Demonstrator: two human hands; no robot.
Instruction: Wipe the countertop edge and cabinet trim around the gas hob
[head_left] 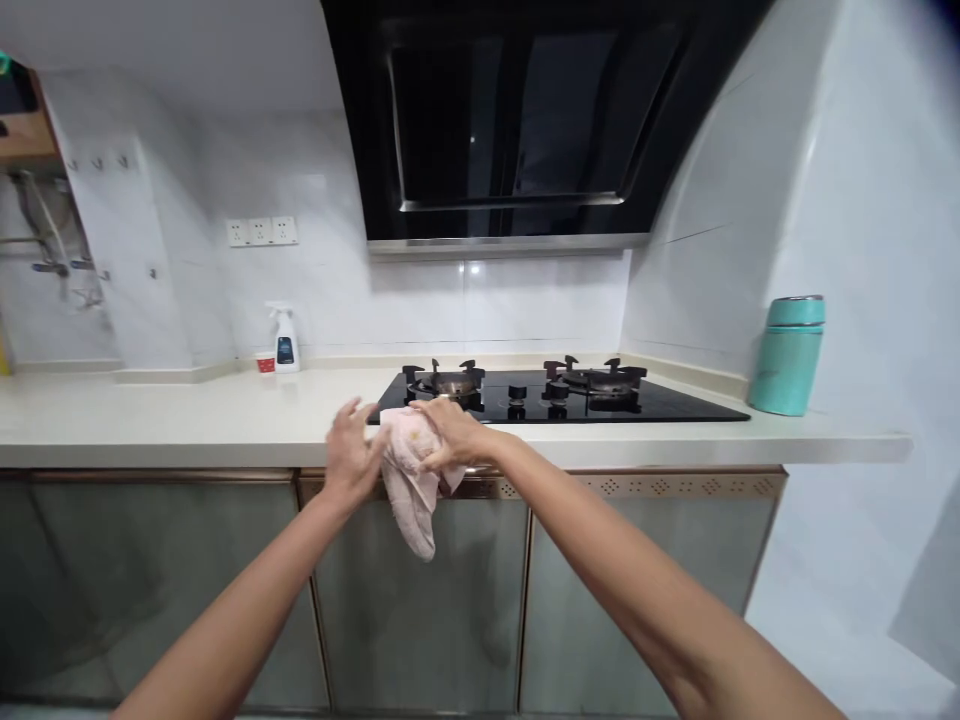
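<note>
Cloth (409, 490), pale pink, hangs from your right hand (454, 432) at the near edge of the countertop (187, 412), by the black gas hob's (675, 403) near left corner. Your right thumb and fingers pinch its bunched top, probably because gathered folds give limp fabric a firmer hold; its loose end droops in a rounded tongue before the cabinet doors (420, 630). Your left hand (352, 452) is beside it, fingers spread, thumb toward the fabric; I cannot tell whether they touch. The cloth looks soft and creased, with a yellowish spot, against the hob's flat, glossy top. Dark, pronged pan supports (636, 373) ring the burners, presumably to raise cookware.
</note>
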